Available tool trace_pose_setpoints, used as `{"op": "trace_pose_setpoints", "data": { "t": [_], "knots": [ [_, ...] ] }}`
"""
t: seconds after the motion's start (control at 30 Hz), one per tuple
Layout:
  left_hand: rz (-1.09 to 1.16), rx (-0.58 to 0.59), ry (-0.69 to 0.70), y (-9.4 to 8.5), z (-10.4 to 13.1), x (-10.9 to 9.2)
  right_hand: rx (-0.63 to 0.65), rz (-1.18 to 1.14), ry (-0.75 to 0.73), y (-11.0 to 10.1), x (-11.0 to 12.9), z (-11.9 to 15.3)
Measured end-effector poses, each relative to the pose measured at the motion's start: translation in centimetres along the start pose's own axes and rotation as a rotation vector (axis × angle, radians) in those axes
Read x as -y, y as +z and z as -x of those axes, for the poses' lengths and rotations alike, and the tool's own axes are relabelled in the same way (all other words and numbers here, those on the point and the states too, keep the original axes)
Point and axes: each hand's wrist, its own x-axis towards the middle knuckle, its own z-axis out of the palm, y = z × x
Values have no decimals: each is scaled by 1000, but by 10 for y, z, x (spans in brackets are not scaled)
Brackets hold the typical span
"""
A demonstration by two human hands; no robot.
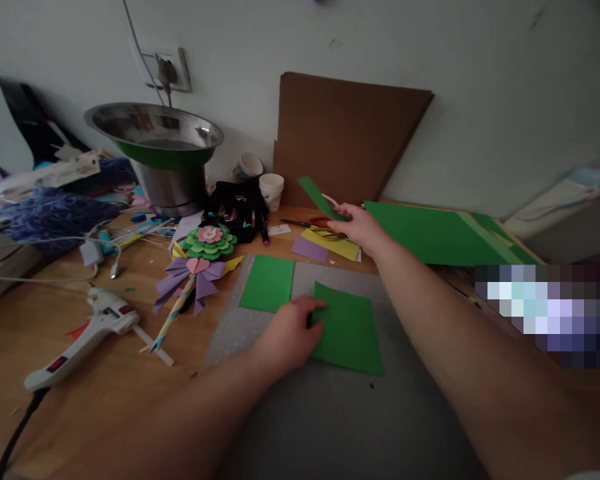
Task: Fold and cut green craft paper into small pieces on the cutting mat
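My left hand (295,330) is closed at the left edge of a green paper square (350,333), its index finger and thumb lying at that edge. The square rests on a grey cutting mat (305,420), its top edge curving slightly. To the left on the mat is a smaller green paper piece (267,283). Farther back, my right hand (363,228) grips a narrow green paper strip (313,192), held up at a slant. Below that hand, scissors (320,221) with red handles lie by yellow paper (333,245) and purple paper (309,250).
A white glue gun (83,340) and a paper flower wand (207,243) lie left. Behind stand a metal bowl (155,137), a black pencil case (235,207) and paper cups (271,190). Brown board (345,133) leans on the wall; green sheets (420,233) are at right.
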Motion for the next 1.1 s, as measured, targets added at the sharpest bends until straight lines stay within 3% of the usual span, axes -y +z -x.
{"op": "trace_pose_setpoints", "data": {
  "t": [0.1, 0.27, 0.4, 0.5, 0.73, 0.93, 1.1],
  "knots": [
    [0, -5, -2, 0, 0, 0, 124, 22, -37, -9, -16, 16],
    [0, 3, -3, -1, -2, -1, 216, 144, 71, 3, -30, 28],
    [-7, 11, -7, -2, -2, -1, 222, 216, 188, 10, -34, 18],
    [-10, 13, -9, -2, -1, -2, 303, 227, 237, 9, -36, 4],
    [-9, 14, -17, -3, -1, -4, 422, 119, 325, 2, -27, -9],
    [-1, 9, -10, -3, -1, -3, 429, -185, 325, -33, -33, 3],
    [-5, 7, -8, -2, -1, -3, 352, -460, 162, -64, -32, 15]
  ]
}}
